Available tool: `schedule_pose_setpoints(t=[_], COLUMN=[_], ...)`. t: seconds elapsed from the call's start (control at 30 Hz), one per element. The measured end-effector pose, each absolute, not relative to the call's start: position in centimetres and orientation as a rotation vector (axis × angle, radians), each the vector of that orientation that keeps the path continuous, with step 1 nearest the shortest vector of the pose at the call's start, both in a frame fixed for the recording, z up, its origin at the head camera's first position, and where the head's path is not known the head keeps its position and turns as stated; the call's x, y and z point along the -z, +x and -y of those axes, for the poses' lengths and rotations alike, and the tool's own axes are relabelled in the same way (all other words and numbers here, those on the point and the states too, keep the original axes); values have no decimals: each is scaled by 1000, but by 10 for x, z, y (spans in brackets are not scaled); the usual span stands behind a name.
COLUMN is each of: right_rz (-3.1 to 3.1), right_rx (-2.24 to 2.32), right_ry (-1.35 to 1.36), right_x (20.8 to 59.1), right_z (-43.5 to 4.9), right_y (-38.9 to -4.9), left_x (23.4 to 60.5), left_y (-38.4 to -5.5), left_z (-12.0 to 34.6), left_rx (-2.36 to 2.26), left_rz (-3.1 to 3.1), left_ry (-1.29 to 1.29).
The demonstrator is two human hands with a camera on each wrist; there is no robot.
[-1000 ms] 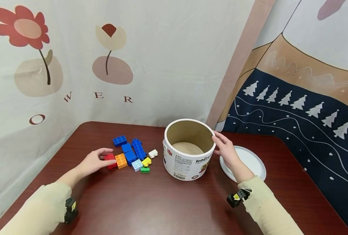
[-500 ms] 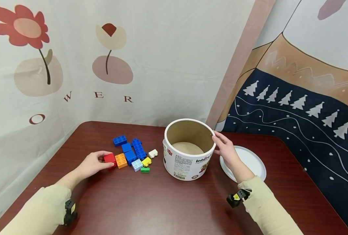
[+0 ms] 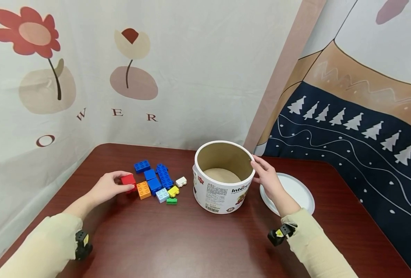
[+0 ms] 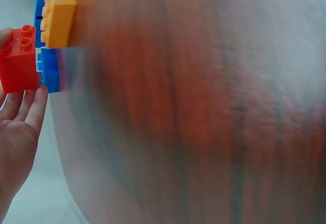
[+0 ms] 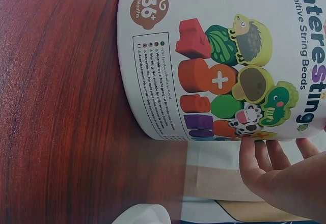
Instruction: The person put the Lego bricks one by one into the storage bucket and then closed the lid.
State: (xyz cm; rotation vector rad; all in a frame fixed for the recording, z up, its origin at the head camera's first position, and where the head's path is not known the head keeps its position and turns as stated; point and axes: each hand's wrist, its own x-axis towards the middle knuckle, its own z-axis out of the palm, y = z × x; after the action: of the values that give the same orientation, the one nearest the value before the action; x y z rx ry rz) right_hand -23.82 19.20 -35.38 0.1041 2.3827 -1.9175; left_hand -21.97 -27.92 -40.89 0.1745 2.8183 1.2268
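Note:
Pinched between the thumb and fingers of my left hand (image 3: 105,189) is a red toy brick (image 3: 129,180), its studs showing in the left wrist view. An orange brick (image 3: 143,190) sits close to its right. Beyond are several blue bricks (image 3: 154,185), a light blue brick (image 3: 162,195), a yellow piece (image 3: 173,191), a small green one (image 3: 171,201) and a white one (image 3: 181,182). My right hand (image 3: 268,179) touches the outer right side of a white printed tub (image 3: 222,197) near its rim, fingers fairly straight. Inside, the visible bottom of the tub is bare.
A round white lid (image 3: 297,191) lies flat on the brown table (image 3: 191,247), right of the tub and partly behind the right forearm. Patterned cloth (image 3: 198,77) hangs along the table's back edge. Each wrist carries a small black camera (image 3: 83,244).
My left hand has closed its fingers on the red brick and moved it slightly up and left, away from the orange brick. The right hand and tub have stayed still.

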Motion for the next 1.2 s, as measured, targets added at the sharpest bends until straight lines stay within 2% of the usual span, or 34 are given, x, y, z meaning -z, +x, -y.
schedule_pose_setpoints(t=[1.2], right_rz=[-2382], right_rx=[1918], right_ry=[99], right_x=[355], right_z=[-193], right_y=[-239], left_x=[319], left_y=[-255], left_z=[209], left_rx=[-1340], left_rz=[-2754], left_ry=[455])
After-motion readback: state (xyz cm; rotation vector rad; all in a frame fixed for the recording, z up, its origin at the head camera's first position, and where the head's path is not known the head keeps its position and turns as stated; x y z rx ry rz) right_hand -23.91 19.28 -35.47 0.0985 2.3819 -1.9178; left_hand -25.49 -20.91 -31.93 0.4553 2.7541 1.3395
